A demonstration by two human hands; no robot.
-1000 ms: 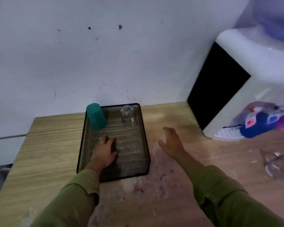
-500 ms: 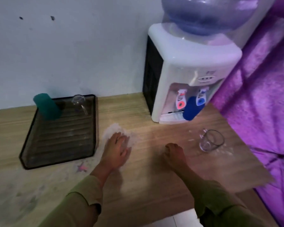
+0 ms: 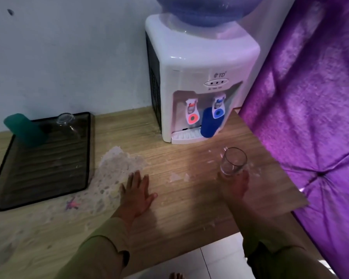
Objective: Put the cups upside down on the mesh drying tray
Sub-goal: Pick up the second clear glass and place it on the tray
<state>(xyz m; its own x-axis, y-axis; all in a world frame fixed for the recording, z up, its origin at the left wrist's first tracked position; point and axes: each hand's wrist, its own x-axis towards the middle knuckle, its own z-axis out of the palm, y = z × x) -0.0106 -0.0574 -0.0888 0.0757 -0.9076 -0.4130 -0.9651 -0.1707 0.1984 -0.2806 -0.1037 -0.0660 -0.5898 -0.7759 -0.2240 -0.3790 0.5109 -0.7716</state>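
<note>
The black mesh drying tray point(image 3: 88, 152) lies on the left of the wooden table. A teal cup point(image 3: 25, 128) stands upside down in its far left corner, and a clear glass point(image 3: 67, 122) stands inverted beside it at the far edge. Another clear glass cup point(image 3: 233, 161) stands upright on the table at the right. My right hand point(image 3: 235, 187) is at its near side with the fingers closed around its base. My left hand point(image 3: 137, 195) rests flat and open on the table, right of the tray.
A white water dispenser point(image 3: 199, 73) stands against the wall, with a blue cup point(image 3: 209, 124) under its right tap. Purple quilted fabric point(image 3: 314, 101) fills the right side. A pale worn patch point(image 3: 117, 165) spreads between tray and hands. The table's front edge point(image 3: 220, 236) borders white floor tiles.
The view has swung right from the tray toward the dispenser. My left hand left the tray and rests on the table. My right hand moved right and reached the clear glass cup.
</note>
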